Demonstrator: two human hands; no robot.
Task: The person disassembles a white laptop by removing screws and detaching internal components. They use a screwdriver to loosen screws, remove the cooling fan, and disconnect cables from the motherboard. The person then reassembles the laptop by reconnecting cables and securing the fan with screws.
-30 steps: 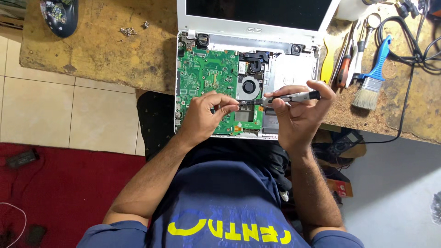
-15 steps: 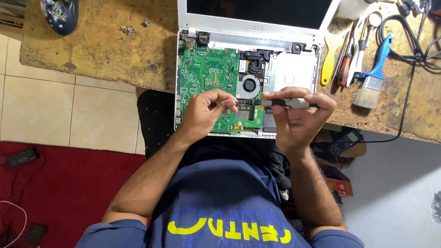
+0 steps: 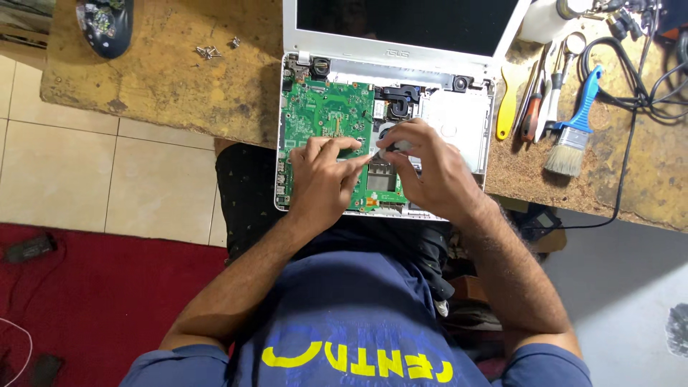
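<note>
- Your left hand (image 3: 324,183) rested on the lower part of the green circuit board (image 3: 322,115), fingers curled, thumb and forefinger pressed together toward the tip of the tool.
- Your right hand (image 3: 430,172) was closed around a small grey-handled tool (image 3: 393,147), held near its front end; its tip met your left fingertips over the middle of the board. Whether it was a screwdriver or tweezers I could not tell.
- The circuit board sat inside the opened white laptop (image 3: 459,122), in the left half of the base. The laptop lay at the near edge of the worn wooden workbench (image 3: 179,93), its dark screen (image 3: 408,21) tilted away from you.
- A black heat pipe and fan part (image 3: 398,104) showed just above your right hand, with a bare white panel to the right of it.
- A few loose screws (image 3: 208,51) lay on the bench, well apart to the left of the laptop.
- To the right of the laptop lay a yellow pry tool (image 3: 507,100), a red-handled screwdriver (image 3: 532,118) and a blue-handled brush (image 3: 573,129), side by side.
- Black cables (image 3: 645,64) curled at the far right of the bench.
- A dark rounded object (image 3: 106,25) sat at the far left corner.
</note>
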